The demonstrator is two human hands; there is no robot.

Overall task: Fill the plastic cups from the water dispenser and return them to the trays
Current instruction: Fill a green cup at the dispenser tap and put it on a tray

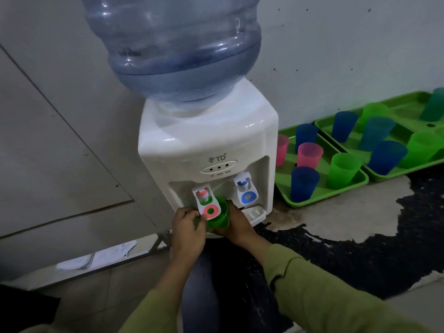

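Note:
A white water dispenser (206, 145) with a big blue bottle (173, 46) stands against the wall. A green plastic cup (219, 218) sits under its red-marked left tap (206, 204). My right hand (236, 224) grips the cup from the right side. My left hand (186, 227) holds the cup's left side, fingers curled near the tap's paddle. The blue-marked right tap (246, 192) is free. To the right lie two green trays, the near tray (336, 192) and the far tray (408, 170), holding several blue, pink, green and teal cups.
The dispenser's drip tray (255, 211) juts out right of the cup. The dark counter (360, 248) has worn pale patches. Papers (96, 258) lie low at the left by a grey panel. The white wall runs behind the trays.

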